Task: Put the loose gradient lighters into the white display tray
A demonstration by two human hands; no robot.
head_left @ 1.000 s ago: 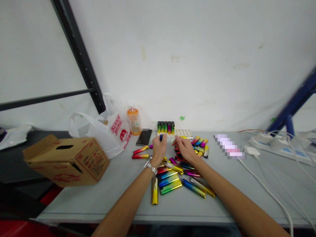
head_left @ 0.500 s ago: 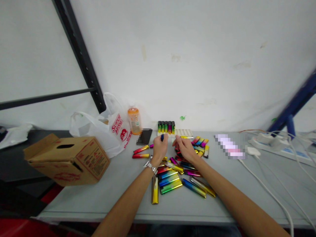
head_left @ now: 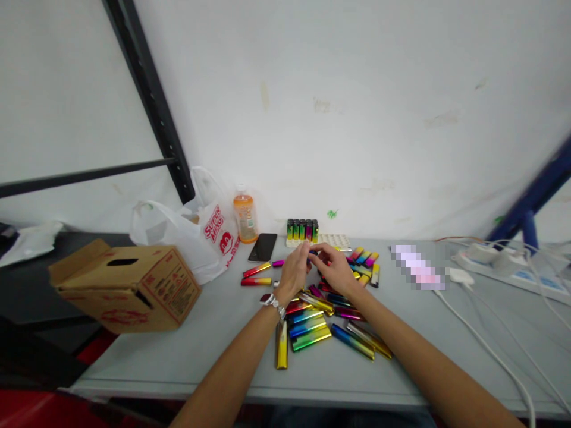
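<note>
My left hand (head_left: 293, 271), with a silver watch on its wrist, is closed around a small dark blue lighter (head_left: 313, 254), mostly hidden by the fingers. From the other side, the fingertips of my right hand (head_left: 338, 268) pinch at the same piece. Below and around both hands lie many shiny two-tone lighters, among them a green one (head_left: 312, 339) and a blue-and-yellow one (head_left: 352, 342). Just beyond the hands, a white tray with holes (head_left: 336, 240) holds a block of upright black-topped lighters (head_left: 303, 229) at its left end.
A cardboard box (head_left: 125, 291) and a white plastic bag (head_left: 178, 232) stand left on the grey table (head_left: 214, 356). An orange-capped drink bottle (head_left: 244, 217) and a black phone (head_left: 263, 247) are behind. To the right are a blurred-out phone (head_left: 419, 267), white cables and a power strip (head_left: 513, 270).
My hands have come together from slightly apart. My left hand has turned and moved right, bringing the dark blue lighter to the right fingertips. The view has shifted slightly.
</note>
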